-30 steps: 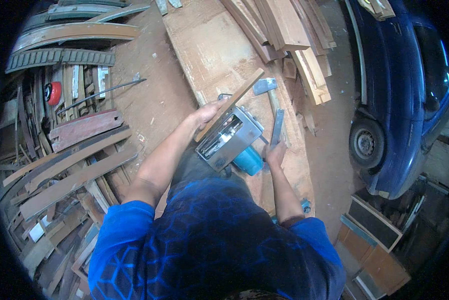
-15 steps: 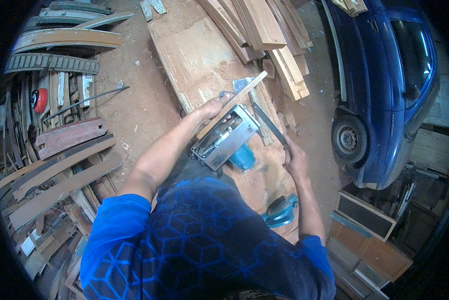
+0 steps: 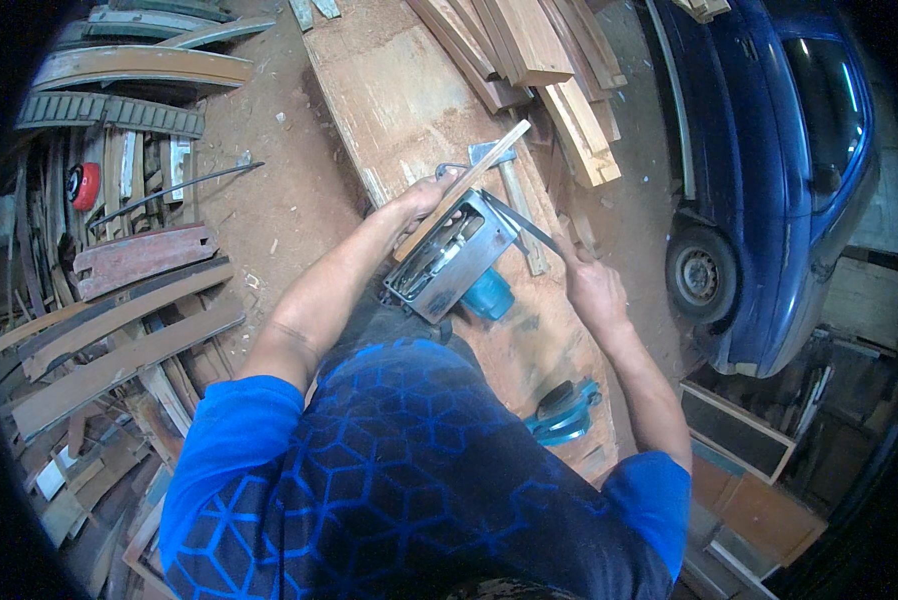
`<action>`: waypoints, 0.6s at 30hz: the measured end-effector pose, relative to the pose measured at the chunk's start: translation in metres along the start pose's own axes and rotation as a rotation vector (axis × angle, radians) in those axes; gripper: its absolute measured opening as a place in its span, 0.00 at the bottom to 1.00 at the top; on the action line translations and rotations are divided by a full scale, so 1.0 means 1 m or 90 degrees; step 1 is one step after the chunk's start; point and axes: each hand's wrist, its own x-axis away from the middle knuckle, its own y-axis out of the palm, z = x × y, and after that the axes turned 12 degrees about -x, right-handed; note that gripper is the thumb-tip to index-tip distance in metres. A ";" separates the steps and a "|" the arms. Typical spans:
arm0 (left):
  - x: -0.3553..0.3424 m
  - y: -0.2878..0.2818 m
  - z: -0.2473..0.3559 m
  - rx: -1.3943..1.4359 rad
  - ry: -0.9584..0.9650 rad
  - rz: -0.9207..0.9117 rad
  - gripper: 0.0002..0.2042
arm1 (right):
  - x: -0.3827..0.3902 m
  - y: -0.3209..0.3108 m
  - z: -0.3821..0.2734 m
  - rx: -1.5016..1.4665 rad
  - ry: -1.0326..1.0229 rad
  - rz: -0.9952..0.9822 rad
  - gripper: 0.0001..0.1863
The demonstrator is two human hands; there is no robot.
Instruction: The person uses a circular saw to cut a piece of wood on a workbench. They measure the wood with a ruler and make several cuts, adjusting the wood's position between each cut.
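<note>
My left hand (image 3: 424,196) presses a thin wooden strip (image 3: 461,189) against the upturned metal base of a teal power saw (image 3: 454,262) lying on a long plank (image 3: 409,110). My right hand (image 3: 591,285) holds the end of a thin dark metal rod (image 3: 521,225) that reaches to the saw's base. A hammer (image 3: 514,190) with a wooden handle lies on the plank just beyond the saw. A second teal power tool (image 3: 564,412) lies on the plank near my right elbow.
Stacked timber boards (image 3: 529,60) lie at the plank's far end. Curved wooden pieces and scrap (image 3: 119,250) cover the ground on the left, with a red wheel (image 3: 85,184). A blue car (image 3: 769,150) stands at the right; wooden frames (image 3: 739,450) lean below it.
The view has shifted, so the saw and plank sit more to the middle. My right hand moved out from the saw's side and now holds the thin rod. My left hand keeps the strip.
</note>
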 end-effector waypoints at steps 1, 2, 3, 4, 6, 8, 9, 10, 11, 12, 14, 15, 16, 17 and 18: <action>-0.003 -0.003 -0.005 0.008 -0.002 0.002 0.27 | 0.007 -0.007 0.002 0.024 0.005 -0.014 0.30; -0.005 -0.006 -0.010 0.016 -0.005 0.004 0.27 | 0.017 -0.016 0.004 0.033 0.025 -0.035 0.29; -0.010 -0.008 -0.016 0.033 -0.001 -0.001 0.27 | 0.028 -0.026 0.008 0.043 0.044 -0.056 0.28; -0.013 -0.012 -0.020 0.049 0.003 -0.005 0.27 | 0.036 -0.035 0.015 0.083 0.076 -0.121 0.27; -0.014 -0.013 -0.024 0.067 0.009 -0.008 0.26 | 0.056 -0.046 0.040 -0.022 0.120 -0.146 0.24; -0.009 -0.010 -0.020 0.068 0.014 -0.002 0.26 | 0.071 -0.047 0.069 -0.314 0.131 -0.059 0.22; -0.007 -0.011 -0.020 0.056 0.010 -0.001 0.26 | 0.074 -0.059 0.065 -0.604 0.341 -0.097 0.23; -0.006 -0.012 -0.020 0.044 0.006 0.000 0.25 | 0.079 -0.049 0.064 -0.697 0.325 -0.063 0.23; -0.005 -0.013 -0.020 0.032 0.002 0.001 0.25 | 0.087 -0.027 0.064 -0.790 0.308 -0.029 0.23; -0.007 -0.013 -0.023 0.048 0.007 -0.001 0.25 | 0.095 -0.001 0.064 -0.880 0.287 0.011 0.23; -0.017 -0.013 -0.029 0.076 0.021 0.001 0.25 | 0.099 0.068 0.044 -1.045 0.438 -0.008 0.20; -0.013 -0.010 -0.026 0.080 0.016 -0.004 0.25 | 0.102 0.095 0.029 -1.161 0.536 0.003 0.18; -0.010 -0.010 -0.022 0.072 0.019 -0.012 0.25 | 0.103 0.118 0.023 -1.294 0.515 0.011 0.15; -0.008 -0.011 -0.019 0.063 0.022 -0.017 0.25 | 0.097 0.115 0.006 -1.415 0.461 0.029 0.14; -0.003 -0.010 -0.021 0.058 0.019 -0.022 0.25 | 0.097 0.106 -0.009 -1.533 0.409 0.045 0.14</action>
